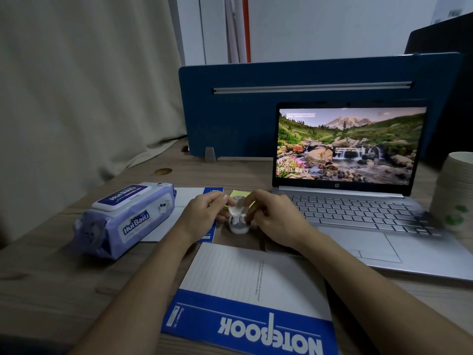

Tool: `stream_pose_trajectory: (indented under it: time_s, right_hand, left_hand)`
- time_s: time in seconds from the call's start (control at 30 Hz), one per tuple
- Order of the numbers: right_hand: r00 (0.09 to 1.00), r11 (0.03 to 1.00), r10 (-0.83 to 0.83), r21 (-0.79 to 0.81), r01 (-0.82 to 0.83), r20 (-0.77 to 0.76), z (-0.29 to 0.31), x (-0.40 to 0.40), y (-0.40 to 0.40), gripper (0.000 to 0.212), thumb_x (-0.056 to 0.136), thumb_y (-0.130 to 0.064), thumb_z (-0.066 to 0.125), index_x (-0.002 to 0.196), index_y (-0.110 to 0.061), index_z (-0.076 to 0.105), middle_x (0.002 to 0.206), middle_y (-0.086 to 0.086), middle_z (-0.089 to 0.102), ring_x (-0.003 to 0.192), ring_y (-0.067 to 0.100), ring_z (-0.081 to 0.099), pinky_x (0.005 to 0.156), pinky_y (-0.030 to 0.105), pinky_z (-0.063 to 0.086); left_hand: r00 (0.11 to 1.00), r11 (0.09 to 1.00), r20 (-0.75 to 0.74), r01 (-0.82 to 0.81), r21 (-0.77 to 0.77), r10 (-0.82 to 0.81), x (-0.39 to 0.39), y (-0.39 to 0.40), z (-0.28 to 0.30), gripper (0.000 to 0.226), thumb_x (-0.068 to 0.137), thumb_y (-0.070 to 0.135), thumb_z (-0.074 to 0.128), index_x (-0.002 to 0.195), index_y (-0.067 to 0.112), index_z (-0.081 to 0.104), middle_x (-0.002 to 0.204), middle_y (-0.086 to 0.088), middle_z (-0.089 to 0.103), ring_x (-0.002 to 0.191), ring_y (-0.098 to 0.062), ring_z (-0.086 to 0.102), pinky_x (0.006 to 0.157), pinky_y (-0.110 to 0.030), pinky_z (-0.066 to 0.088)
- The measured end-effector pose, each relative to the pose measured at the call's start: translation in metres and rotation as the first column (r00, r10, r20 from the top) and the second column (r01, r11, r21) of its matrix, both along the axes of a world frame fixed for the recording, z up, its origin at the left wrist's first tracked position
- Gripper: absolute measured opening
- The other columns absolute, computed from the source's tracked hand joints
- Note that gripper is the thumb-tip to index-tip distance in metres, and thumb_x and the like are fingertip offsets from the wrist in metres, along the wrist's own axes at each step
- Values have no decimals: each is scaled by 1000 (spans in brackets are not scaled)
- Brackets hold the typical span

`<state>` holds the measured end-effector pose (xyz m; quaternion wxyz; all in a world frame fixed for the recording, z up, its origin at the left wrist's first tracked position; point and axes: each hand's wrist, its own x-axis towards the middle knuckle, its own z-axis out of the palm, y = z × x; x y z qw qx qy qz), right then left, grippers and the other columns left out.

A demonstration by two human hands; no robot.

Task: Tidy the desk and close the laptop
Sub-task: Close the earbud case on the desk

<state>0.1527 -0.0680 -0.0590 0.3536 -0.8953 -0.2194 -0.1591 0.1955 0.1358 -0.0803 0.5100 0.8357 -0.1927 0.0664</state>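
A small white earbud case [238,221], lid raised, is held at the middle of the desk [51,283] between the left hand [204,213] and right hand [273,216], fingers of both closed around it. The laptop [358,196] is seen open at the right edge, screen lit. A wipes pack [128,219] is seen toward the left edge, a notebook [250,303] at the near edge.

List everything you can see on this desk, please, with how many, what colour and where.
laptop: one, silver, open, right
earbud case: one, white, lid open, centre, between the hands
wet wipes pack: one, purple, left
notebook: one, blue and white, near centre
second notebook: one, blue and white, under the wipes
sticky notes: yellow, behind the case
paper cups: a stack, white with green, far right
divider: one, blue, back
left hand: on the case
right hand: on the case
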Motion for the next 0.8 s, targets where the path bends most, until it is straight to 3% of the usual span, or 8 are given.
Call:
stream_pose_trajectory:
  time_s: [0.17,0.3,0.5,0.7,0.8]
  right_hand:
    - [998,996,-60,63,58,19,1,3,-4,31,81,2,45,101,-14,63,84,3,72,76,20,66,70,43,54]
    - [990,987,-137,94,133,39,1,6,-10,28,83,3,45,100,-12,61,82,1,69,76,20,63,70,44,53]
    - [986,983,-163,96,160,31,0,8,-14,28,85,2,46,101,-17,60,84,-2,68,78,17,63,72,42,54]
    - [985,983,-168,87,165,27,0,9,-15,26,87,-1,47,101,-19,60,86,-3,67,80,16,63,73,43,55]
    - [986,985,-164,67,161,32,-1,9,-15,26,87,-1,48,102,-18,60,87,-2,68,80,16,62,73,43,54]
  left_hand:
    - [1000,999,5,9,-31,-9,-2,0,2,25,102,30,44,99,15,64,98,-1,70,85,-20,71,77,-31,59]
    - [999,991,-34,14,-135,-19,-4,-2,7,13,102,29,46,102,18,52,98,-2,70,78,-17,72,65,-22,55]
    - [998,989,32,57,-134,-53,-9,-2,9,22,105,26,36,102,18,56,91,0,75,85,-7,68,67,-7,44]
    - [998,994,16,64,-87,-62,-9,-1,7,31,97,39,42,102,16,61,94,2,74,89,-6,68,70,-9,47]
    - [999,998,16,44,-55,-43,-7,1,5,18,101,29,47,103,20,63,98,8,74,96,-6,68,82,-20,50]
